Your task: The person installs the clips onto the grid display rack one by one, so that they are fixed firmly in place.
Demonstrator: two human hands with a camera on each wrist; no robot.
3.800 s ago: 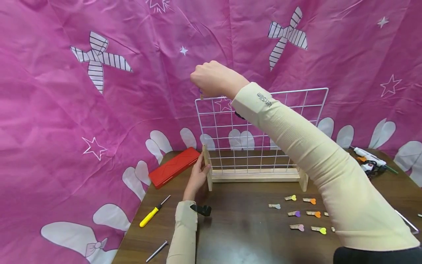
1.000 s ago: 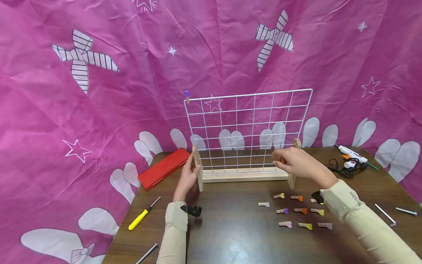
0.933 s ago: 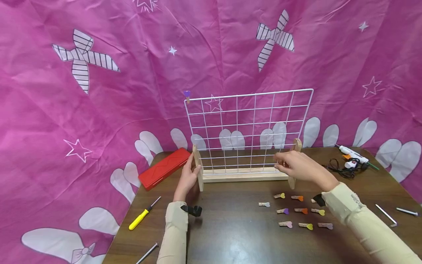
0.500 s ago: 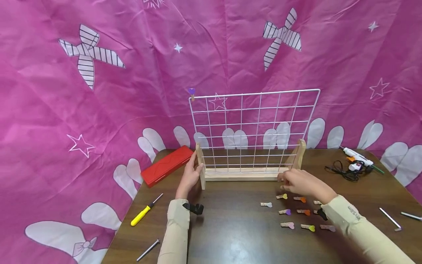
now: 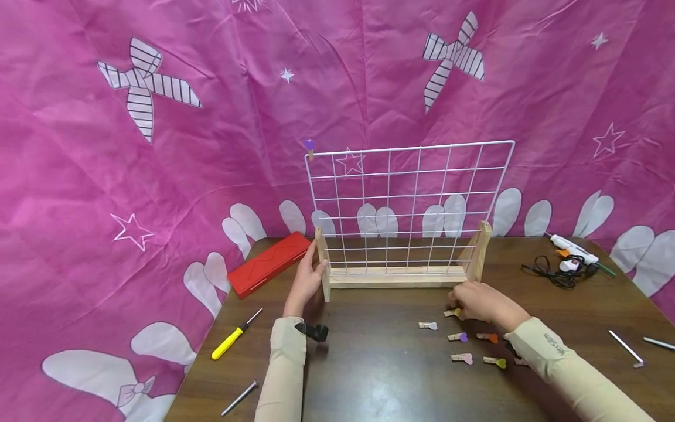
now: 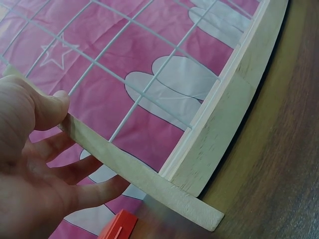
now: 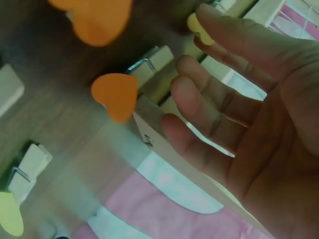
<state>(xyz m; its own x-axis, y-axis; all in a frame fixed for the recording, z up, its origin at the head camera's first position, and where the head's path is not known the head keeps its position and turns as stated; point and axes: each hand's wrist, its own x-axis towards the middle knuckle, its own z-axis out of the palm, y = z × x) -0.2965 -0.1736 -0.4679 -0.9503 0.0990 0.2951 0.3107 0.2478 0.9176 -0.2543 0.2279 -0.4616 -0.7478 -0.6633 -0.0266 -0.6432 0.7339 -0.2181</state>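
My left hand [image 5: 306,280] holds the left wooden upright [image 6: 144,181] of a white wire grid stand [image 5: 416,217], thumb on one side and fingers on the other. My right hand [image 5: 482,302] is low over the table at a small wooden clothespin with a yellow heart [image 5: 450,313]. In the right wrist view, the thumb and index fingertip lie on either side of that yellow heart [image 7: 198,27]; whether they touch it is unclear. The other fingers are loosely bent. A clothespin with a purple heart [image 5: 309,146] sits clipped on the grid's top left corner.
More heart clothespins lie around the right hand: white [image 5: 428,325], purple [image 5: 457,337], orange [image 5: 487,337], pink [image 5: 462,358] and lime [image 5: 494,362]. A red case [image 5: 269,264] and yellow screwdriver [image 5: 228,344] lie left; a glue gun [image 5: 573,249] lies at the back right.
The right hand left the grid's top left corner, where the purple heart clothespin now shows, and came down right to the yellow heart clothespin. The left hand stays on the upright.
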